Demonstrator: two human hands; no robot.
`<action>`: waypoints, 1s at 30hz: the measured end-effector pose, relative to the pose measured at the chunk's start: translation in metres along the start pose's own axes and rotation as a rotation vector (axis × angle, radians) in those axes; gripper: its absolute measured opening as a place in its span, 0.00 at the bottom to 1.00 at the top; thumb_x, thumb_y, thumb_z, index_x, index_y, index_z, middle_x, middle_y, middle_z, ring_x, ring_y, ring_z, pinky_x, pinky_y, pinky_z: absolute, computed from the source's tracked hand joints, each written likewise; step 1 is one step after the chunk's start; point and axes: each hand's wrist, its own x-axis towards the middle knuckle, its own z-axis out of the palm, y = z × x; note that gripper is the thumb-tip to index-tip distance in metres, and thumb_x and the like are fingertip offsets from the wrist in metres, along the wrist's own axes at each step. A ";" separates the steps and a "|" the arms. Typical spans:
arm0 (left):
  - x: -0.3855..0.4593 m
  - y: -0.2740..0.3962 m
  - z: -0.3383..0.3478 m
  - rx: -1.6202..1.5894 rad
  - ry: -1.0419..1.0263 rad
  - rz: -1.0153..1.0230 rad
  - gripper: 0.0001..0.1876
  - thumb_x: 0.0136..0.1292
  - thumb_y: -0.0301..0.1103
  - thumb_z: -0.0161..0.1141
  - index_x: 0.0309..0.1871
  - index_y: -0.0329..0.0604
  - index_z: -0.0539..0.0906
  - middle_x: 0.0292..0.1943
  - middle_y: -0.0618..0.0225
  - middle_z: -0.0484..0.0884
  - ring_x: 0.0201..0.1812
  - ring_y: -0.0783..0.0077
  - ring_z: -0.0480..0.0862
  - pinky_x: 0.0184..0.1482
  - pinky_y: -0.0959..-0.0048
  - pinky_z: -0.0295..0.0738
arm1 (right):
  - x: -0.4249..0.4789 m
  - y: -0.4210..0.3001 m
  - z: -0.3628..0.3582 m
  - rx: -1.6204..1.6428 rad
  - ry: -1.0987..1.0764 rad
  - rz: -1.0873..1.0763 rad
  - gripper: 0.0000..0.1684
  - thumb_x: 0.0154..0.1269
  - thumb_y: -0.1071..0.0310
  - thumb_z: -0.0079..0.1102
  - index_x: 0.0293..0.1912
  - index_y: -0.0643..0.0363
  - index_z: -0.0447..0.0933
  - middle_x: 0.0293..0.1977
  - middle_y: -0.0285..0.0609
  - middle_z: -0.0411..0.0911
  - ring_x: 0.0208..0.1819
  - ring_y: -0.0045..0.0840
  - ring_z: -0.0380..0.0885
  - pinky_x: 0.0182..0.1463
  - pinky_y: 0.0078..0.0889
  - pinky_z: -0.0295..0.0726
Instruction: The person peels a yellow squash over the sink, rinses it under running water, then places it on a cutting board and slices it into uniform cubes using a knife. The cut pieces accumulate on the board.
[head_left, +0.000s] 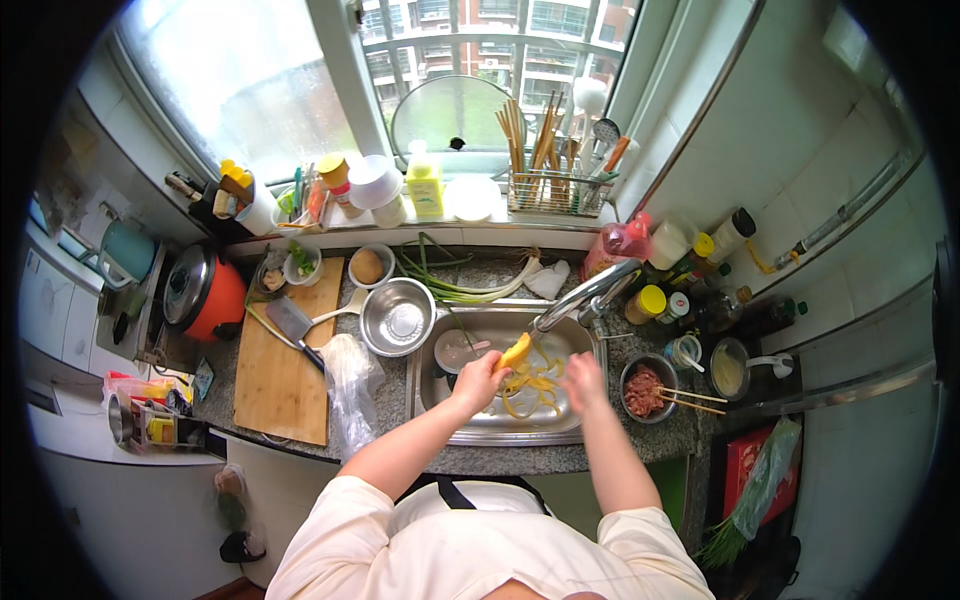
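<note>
My left hand (480, 384) grips a peeled yellow-orange piece of vegetable or fruit (514, 354) over the steel sink (442, 324), just below the spout of the chrome faucet (564, 298). Over the sink's right side is my right hand (584, 381), blurred; whether it holds anything cannot be told. Long yellow peelings (534, 397) lie scattered on the sink bottom between and below the hands. A pale bowl (454, 351) stands in the sink's left part, with a pinkish-white handled thing at its rim.
Left of the sink are a steel bowl (397, 317), a plastic bag (352, 390) and a wooden cutting board (281, 382) bearing a cleaver (289, 318). Spring onions (480, 291) lie behind. To the right stand a bowl of raw minced meat (643, 391) with chopsticks, and several jars and bottles.
</note>
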 end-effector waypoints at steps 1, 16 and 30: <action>-0.009 -0.003 0.004 0.033 0.060 0.045 0.12 0.67 0.37 0.65 0.47 0.42 0.81 0.34 0.54 0.86 0.38 0.51 0.86 0.41 0.60 0.79 | -0.021 0.016 0.020 0.083 -0.126 0.110 0.29 0.72 0.57 0.57 0.69 0.47 0.65 0.60 0.41 0.71 0.65 0.39 0.67 0.66 0.57 0.65; -0.065 -0.042 -0.049 0.535 -0.067 0.788 0.12 0.54 0.29 0.63 0.43 0.46 0.82 0.37 0.67 0.87 0.45 0.64 0.87 0.58 0.61 0.78 | -0.044 0.101 0.104 0.321 -0.309 0.480 0.27 0.64 0.75 0.54 0.63 0.64 0.68 0.59 0.52 0.74 0.61 0.44 0.76 0.68 0.51 0.75; -0.082 -0.058 -0.028 -0.914 0.336 -0.269 0.11 0.71 0.32 0.63 0.52 0.37 0.78 0.43 0.67 0.84 0.46 0.74 0.82 0.51 0.74 0.77 | -0.014 0.096 0.013 -1.463 -0.030 -0.559 0.28 0.73 0.65 0.52 0.68 0.64 0.69 0.66 0.59 0.70 0.70 0.46 0.68 0.71 0.43 0.68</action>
